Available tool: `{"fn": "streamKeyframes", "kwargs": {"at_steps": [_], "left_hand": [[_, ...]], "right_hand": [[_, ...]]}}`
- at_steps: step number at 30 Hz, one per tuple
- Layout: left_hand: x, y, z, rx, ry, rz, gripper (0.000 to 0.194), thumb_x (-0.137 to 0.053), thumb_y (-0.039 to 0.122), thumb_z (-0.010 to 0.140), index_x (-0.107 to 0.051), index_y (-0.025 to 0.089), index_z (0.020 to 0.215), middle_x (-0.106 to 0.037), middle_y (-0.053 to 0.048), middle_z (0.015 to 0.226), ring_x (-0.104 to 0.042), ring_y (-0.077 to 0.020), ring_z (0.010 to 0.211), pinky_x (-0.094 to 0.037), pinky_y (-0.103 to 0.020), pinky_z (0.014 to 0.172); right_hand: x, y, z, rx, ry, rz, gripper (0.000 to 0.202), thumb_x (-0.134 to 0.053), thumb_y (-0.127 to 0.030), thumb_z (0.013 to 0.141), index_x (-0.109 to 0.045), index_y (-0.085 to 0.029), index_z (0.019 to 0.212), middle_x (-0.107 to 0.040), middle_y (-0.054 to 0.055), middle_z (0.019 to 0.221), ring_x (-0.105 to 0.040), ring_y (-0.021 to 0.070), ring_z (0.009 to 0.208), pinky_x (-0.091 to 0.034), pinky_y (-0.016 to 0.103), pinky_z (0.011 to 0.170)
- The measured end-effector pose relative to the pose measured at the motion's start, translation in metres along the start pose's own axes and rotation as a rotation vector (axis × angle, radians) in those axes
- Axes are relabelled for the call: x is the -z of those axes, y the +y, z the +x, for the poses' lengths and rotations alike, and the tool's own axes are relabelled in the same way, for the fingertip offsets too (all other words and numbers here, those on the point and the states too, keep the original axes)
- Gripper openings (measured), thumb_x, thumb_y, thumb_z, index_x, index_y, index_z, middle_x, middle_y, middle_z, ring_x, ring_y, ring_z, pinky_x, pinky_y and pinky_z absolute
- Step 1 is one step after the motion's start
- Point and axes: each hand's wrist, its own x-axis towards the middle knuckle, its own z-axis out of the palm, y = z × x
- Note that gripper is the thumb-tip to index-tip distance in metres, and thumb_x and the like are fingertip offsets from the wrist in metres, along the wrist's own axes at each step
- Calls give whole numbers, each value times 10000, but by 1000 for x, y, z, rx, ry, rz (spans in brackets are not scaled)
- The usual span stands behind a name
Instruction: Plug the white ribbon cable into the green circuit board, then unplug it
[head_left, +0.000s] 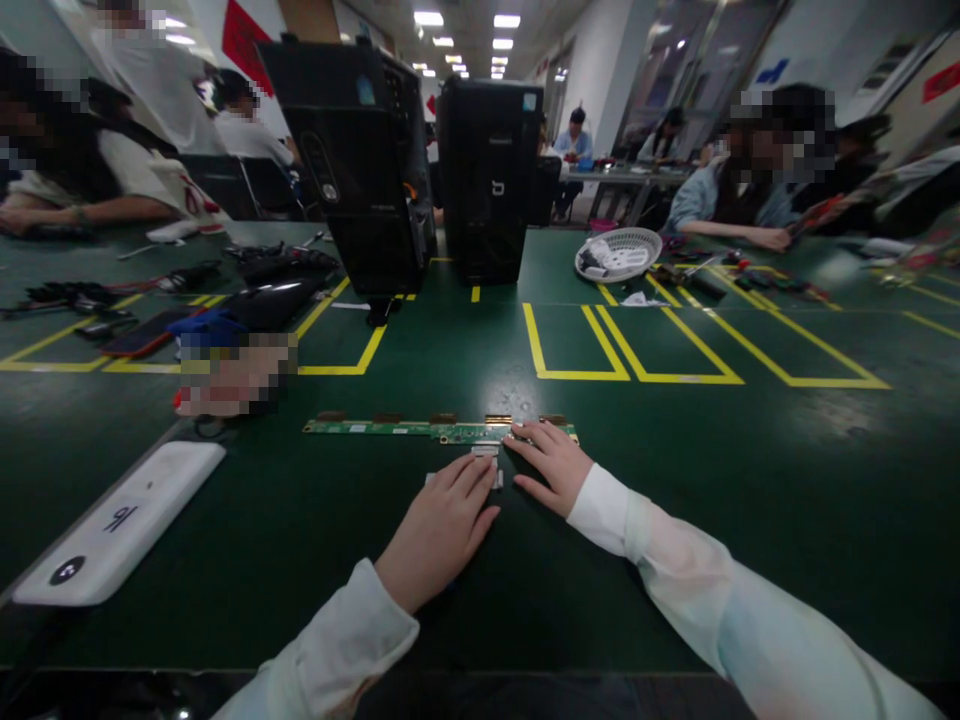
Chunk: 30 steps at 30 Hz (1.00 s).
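A long, narrow green circuit board (397, 429) lies crosswise on the green table, with brown and gold tabs along its far edge. My right hand (555, 462) rests with spread fingers on the right end of this board, the fingertips touching it. My left hand (442, 520) lies with outstretched fingers just below the board's middle. Beneath its fingertips a small pale piece with connectors (485, 452) shows in part; the hand hides most of it, so I cannot tell whether it joins the board.
At left lies a white slab-shaped device (124, 530). Two black computer towers (487, 180) stand at the back. A white basket (619, 252) holds small parts, with tools around it. Cables and tools (277, 265) lie at back left. Yellow tape marks the table. Other people sit around.
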Motion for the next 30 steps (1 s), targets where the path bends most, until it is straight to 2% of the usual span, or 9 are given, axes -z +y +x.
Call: {"fn": "streamKeyframes", "kwargs": {"at_steps": [5,14,20,30], "left_hand": [[-2,4,2,18,4,26,450,-475,316,960,-485,145,1376,-546,-114,1415,-482,-263,1309,-449,-440,1056],[-7,-1,3,-12,6,21,453,-438,294,975,-472,124,1394,-532,-121,1433,-455,-253,1349,-418,-427,1100],[-7,-7,4,-25,6,-46,433,-441,286,973,-474,165,1388,-521,-102,1445,-448,-232,1355,-407,-423,1108],[-4,-8,7,-14,-17,-86,420,-410,287,984,-488,156,1375,-529,-101,1431,-451,-228,1344,-399,-421,1106]], "right_hand": [[2,-1,0,-2,-17,3,508,-460,-407,946,-501,-141,1377,-491,149,1404,-403,305,1307,-344,527,1100],[3,-1,1,-2,-12,20,508,-474,-399,938,-505,-138,1373,-500,154,1395,-411,299,1304,-352,526,1095],[4,-1,2,-6,-4,41,481,-503,-373,921,-527,-165,1354,-514,149,1384,-426,288,1295,-359,529,1087],[3,1,1,-3,-6,52,489,-497,-377,923,-514,-177,1369,-502,135,1403,-415,288,1313,-340,537,1100]]}}
